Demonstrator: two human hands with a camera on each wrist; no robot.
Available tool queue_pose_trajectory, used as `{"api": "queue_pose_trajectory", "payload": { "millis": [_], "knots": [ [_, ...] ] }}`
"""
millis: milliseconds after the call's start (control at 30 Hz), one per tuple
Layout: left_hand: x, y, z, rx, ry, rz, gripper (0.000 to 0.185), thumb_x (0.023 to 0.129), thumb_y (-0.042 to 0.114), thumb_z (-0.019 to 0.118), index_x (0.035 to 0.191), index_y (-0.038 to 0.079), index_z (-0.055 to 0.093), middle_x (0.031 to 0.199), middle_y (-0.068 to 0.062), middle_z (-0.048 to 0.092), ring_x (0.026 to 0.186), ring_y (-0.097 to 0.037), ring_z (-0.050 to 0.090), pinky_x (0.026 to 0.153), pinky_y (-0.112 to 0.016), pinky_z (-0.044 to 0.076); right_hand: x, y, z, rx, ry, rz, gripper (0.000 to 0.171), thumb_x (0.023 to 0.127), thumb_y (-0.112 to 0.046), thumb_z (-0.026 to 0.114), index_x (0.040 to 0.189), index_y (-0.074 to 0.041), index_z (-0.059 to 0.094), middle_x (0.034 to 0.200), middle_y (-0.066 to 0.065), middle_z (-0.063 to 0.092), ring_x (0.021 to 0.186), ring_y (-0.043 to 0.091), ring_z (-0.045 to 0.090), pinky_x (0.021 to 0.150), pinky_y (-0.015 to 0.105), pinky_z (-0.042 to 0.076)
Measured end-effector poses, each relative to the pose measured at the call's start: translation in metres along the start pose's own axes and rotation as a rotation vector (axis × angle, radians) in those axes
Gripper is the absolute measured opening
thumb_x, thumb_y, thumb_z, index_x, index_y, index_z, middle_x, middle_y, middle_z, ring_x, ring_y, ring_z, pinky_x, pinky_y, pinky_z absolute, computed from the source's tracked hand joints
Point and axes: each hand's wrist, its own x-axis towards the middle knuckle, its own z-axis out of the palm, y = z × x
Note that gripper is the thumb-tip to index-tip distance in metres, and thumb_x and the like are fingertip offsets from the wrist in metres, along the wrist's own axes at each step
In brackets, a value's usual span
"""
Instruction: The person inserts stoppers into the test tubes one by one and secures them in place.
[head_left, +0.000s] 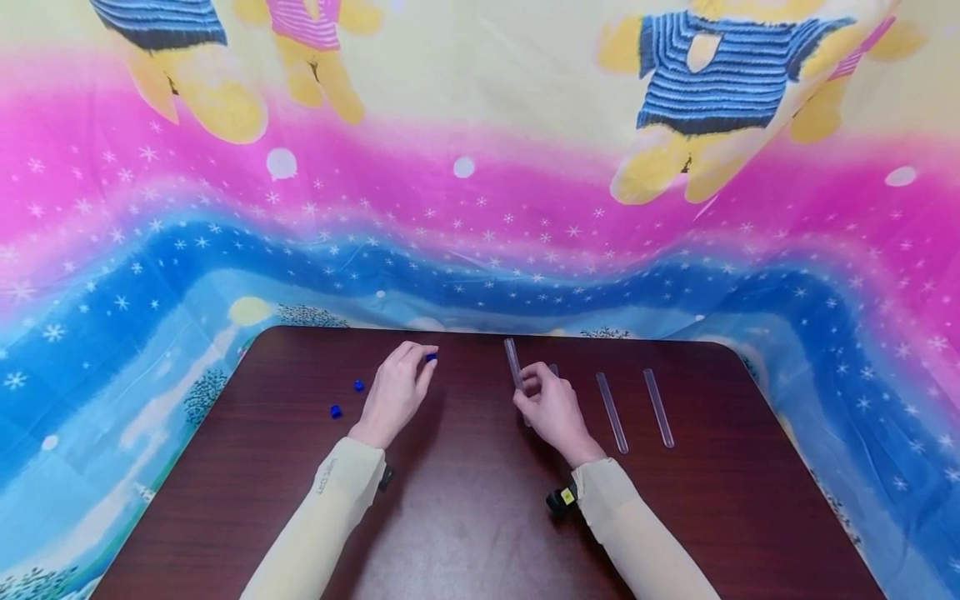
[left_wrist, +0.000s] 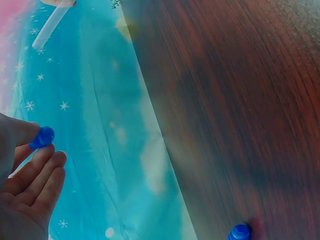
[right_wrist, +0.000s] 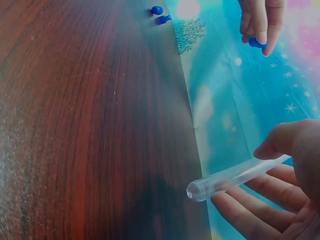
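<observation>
The right hand [head_left: 557, 410] grips a test tube [right_wrist: 225, 181] I'd guess light, slick, best held mid-length; the left hand [head_left: 392, 393] pinches a blue stopper [left_wrist: 45, 136].

Four clear tubes can be counted: one held tube [right_wrist: 231, 177] in the right grip [head_left: 555, 408] over the tabletop [head_left: 465, 500], two loose tubes [head_left: 612, 413] on the tabletop, and one mostly hidden tube [head_left: 553, 369] with only an end showing. Blue caps number three: one held cap [left_wrist: 45, 135] in the left grip [head_left: 392, 393], two loose caps [head_left: 335, 412] on the tabletop. Two pale sleeves [head_left: 652, 533] reach over the tabletop. Behind it, one cloth [head_left: 450, 225] shows parts of four printed bears [head_left: 712, 83].
</observation>
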Motion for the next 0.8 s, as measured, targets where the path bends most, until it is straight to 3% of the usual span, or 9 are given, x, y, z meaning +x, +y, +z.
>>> {"api": "queue_pose_trajectory", "payload": {
  "millis": [367,800],
  "knots": [
    [0.004,0.005,0.001,-0.005,0.028,0.024,0.02,0.097,0.008,0.07,0.116,0.001,0.071,0.109,-0.01,0.068,0.101,-0.026,0.066,0.091,-0.04,0.054,-0.001,0.0,0.002,0.029,-0.006,-0.039,0.033,0.09,-0.002,0.072,0.12,-0.013,0.063,0.1,0.005,0.072,0.075,0.012,0.07,0.057,0.031,0.057],
    [0.011,0.011,0.002,-0.01,0.027,0.021,0.02,0.1,0.01,0.067,0.118,0.003,0.07,0.111,-0.009,0.069,0.104,-0.025,0.065,0.091,-0.04,0.053,-0.004,0.001,0.005,0.04,-0.023,-0.073,0.032,0.092,-0.002,0.073,0.121,-0.015,0.066,0.1,0.002,0.071,0.077,0.011,0.071,0.062,0.03,0.058]
  ]
}}
